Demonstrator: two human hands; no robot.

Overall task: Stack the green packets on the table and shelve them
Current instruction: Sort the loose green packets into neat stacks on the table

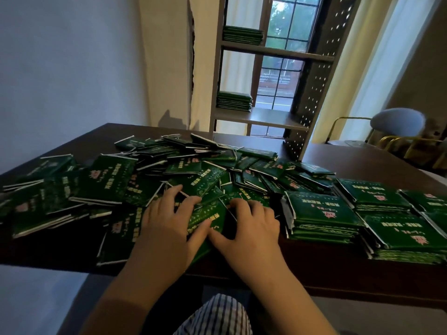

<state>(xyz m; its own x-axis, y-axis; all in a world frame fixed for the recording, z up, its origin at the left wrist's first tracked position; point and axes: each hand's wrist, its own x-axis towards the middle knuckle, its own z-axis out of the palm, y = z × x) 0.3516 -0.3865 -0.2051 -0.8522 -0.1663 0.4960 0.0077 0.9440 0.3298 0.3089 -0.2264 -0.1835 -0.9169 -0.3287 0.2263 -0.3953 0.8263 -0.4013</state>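
Packets (154,180): loose green heap across dark worktop (362,160)
Stacks (321,216): neat, just R of heap
Shelf (263,117): behind heap, 2 stacks on it
L hand (169,221): fingers spread flat on heap packet
R hand (251,223): fingers curled on same packet, grip unclear

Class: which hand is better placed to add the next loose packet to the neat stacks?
Right hand: it rests beside the neat stacks. The left hand lies farther off, on the loose pile.

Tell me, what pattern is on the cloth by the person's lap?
Thin dark and white stripes on the cloth, seen in the head view.
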